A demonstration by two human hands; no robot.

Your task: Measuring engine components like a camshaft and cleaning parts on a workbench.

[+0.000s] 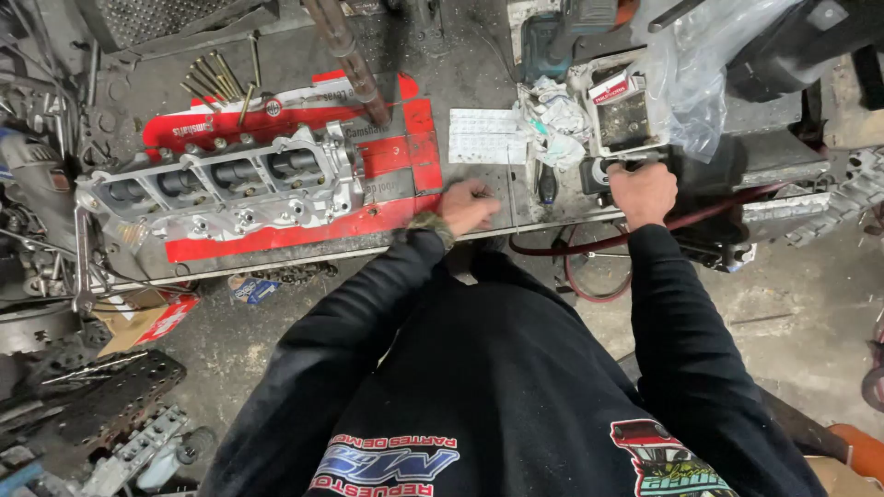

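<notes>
**Two hands at the edge of a cluttered workbench**

Head view: The person leans over a dark metal workbench (460,83) and both arms in black sleeves reach up from the bottom of the frame. The left hand (468,206) is in the middle of the frame, at the front edge of the bench. Its fingers are curled in, and they seem to pinch a thin metal rod (510,189) that lies on the bench surface; the grip itself is too small to see well. The right hand (643,193) is a little to the right of centre. Its fingers are clenched around a small dark tool (599,173), and I cannot tell which kind of tool it is.

To the left of the left hand, a silver cylinder head (226,182) rests on a red cardboard sheet (396,156). Several long bolts (216,83) lie in the upper left. A white paper sheet (483,136) and a crumpled rag (552,120) lie just above the hands. A red hose (589,247) hangs under the bench edge.
</notes>
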